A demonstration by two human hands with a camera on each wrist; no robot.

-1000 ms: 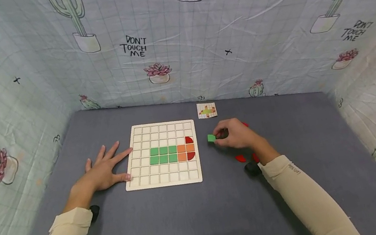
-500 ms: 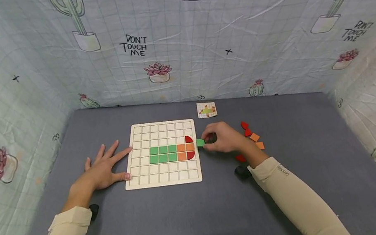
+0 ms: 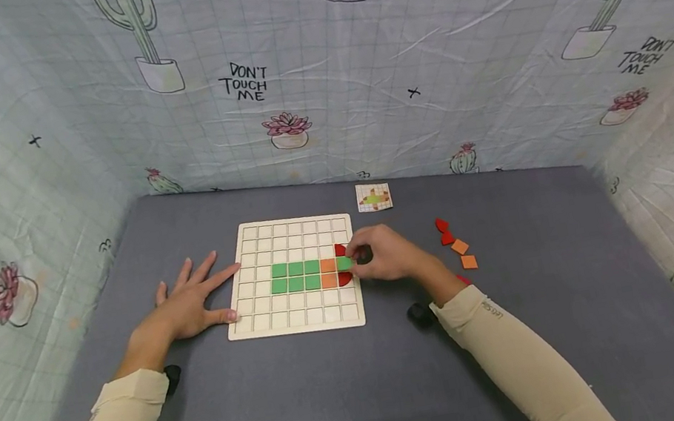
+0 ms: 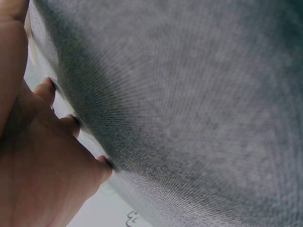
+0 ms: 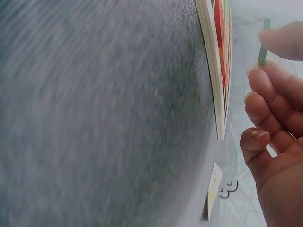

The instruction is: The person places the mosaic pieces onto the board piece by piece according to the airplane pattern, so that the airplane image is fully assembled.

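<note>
1. A person's right hand (image 3: 386,256) pinches a green square tile (image 3: 344,263) between thumb and fingertips, holding it over the right-hand columns of a wooden grid board (image 3: 292,277) lying on the grey counter (image 3: 355,388).

2. The left hand (image 3: 188,308) lies flat with fingers spread, its fingertips touching the board's left edge.

3. On the board, green tiles (image 3: 296,277) stand beside orange tiles (image 3: 328,273) and red quarter-round pieces (image 3: 339,250), so the held tile hangs right above pieces already seated.

4. The risk, as it looks: the tile could come down askew, catch a cell's ridge and nudge the orange or red neighbours out of place; a slack pinch could drop it onto them.

5. If the flat hand lifts, the board may well slide on the cloth.

6. Spare red and orange pieces (image 3: 457,246) lie on the counter to the right; a small pattern card (image 3: 373,197) lies behind the board.

7. The backdrop cloth (image 3: 487,63) reads "DON'T TOUCH ME" (image 3: 247,82) among cactus drawings; small lettering on the right sleeve (image 3: 517,352) is too small to read.
</note>
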